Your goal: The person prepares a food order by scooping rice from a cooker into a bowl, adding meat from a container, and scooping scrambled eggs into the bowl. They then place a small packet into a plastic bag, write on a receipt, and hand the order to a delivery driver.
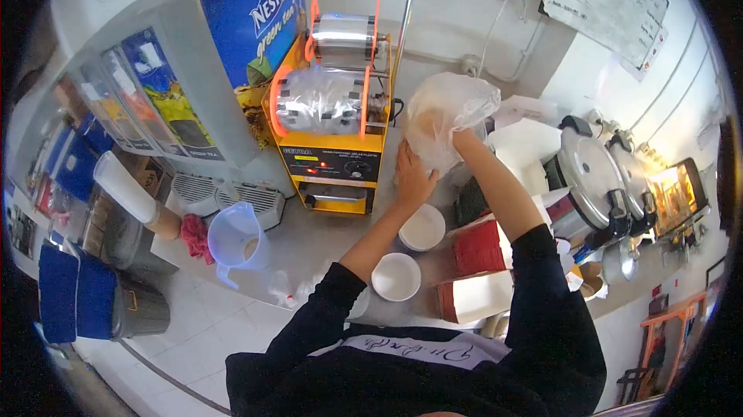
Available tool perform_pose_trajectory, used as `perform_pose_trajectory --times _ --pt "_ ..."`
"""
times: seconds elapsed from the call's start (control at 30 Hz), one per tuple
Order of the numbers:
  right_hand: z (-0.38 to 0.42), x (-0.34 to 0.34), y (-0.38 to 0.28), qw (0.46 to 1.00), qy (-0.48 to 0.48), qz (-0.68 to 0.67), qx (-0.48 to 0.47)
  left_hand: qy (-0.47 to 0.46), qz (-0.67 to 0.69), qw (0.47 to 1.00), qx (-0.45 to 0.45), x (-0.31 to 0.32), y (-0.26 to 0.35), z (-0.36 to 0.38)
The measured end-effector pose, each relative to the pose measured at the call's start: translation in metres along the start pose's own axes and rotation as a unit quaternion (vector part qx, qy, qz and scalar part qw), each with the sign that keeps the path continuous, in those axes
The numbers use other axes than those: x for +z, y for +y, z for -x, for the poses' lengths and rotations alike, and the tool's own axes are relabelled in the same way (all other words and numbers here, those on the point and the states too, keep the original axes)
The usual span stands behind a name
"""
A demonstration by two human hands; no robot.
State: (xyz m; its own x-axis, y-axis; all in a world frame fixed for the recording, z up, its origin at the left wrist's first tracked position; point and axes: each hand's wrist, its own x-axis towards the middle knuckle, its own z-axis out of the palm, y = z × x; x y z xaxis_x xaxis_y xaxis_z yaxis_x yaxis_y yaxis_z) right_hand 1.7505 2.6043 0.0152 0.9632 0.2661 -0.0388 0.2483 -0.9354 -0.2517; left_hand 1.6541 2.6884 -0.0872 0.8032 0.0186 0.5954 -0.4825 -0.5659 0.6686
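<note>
Touching a plastic bag [445, 99] right of the yellow sealer [329, 168] with left hand [416, 177] and right hand [466, 144]; cannot tell either grip's closure; could tear it by tugging.

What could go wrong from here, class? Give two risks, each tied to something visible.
The thin plastic bag might tear or slip, since the left hand and right hand are both at it. The plastic jug could perhaps be knocked off, as it stands near the edge of the counter.
</note>
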Motion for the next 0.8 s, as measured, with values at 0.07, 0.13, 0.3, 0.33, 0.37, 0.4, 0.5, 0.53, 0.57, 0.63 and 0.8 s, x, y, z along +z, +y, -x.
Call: perform_pose_trajectory --times 0.07,0.13,0.3,0.33,0.37,0.4,0.5,0.53,0.57,0.63,0.8 --pt "-0.001 -0.004 0.005 1.0 -0.002 -0.005 -0.004 0.008 -0.02 1.0 0.011 0.011 -0.006 -0.002" --pt "-0.001 -0.007 0.011 1.0 -0.009 -0.005 -0.007 0.009 -0.023 1.0 -0.007 0.014 -0.009 -0.004" --pt "-0.009 -0.016 0.016 1.0 -0.015 -0.001 -0.01 0.013 0.0 0.999 -0.046 0.021 -0.011 -0.006" --pt "-0.01 -0.016 0.015 1.0 -0.015 0.001 -0.01 0.009 0.012 0.998 -0.055 0.014 -0.009 -0.008" --pt "-0.011 -0.017 0.015 1.0 -0.012 0.0 -0.008 0.005 0.027 0.998 -0.063 0.009 -0.006 -0.01" --pt "-0.011 -0.017 0.015 1.0 -0.013 0.008 -0.008 0.001 0.043 0.997 -0.071 0.005 -0.003 -0.012" --pt "-0.012 -0.018 0.013 1.0 -0.006 0.017 -0.008 0.008 0.049 0.998 -0.045 0.002 -0.004 -0.013" --pt "-0.012 -0.019 0.012 1.0 -0.004 0.018 -0.009 0.022 0.069 0.996 -0.042 0.002 -0.005 -0.014" --pt "-0.012 -0.02 0.012 1.0 -0.002 0.021 -0.01 0.037 0.088 0.995 -0.039 0.001 -0.006 -0.015" --pt "-0.014 -0.023 0.011 1.0 0.003 0.024 -0.014 0.045 0.098 0.993 -0.047 0.003 -0.007 -0.015" --pt "-0.015 -0.026 0.01 0.999 0.02 0.02 -0.02 0.001 0.124 0.988 -0.095 0.026 -0.029 -0.024"
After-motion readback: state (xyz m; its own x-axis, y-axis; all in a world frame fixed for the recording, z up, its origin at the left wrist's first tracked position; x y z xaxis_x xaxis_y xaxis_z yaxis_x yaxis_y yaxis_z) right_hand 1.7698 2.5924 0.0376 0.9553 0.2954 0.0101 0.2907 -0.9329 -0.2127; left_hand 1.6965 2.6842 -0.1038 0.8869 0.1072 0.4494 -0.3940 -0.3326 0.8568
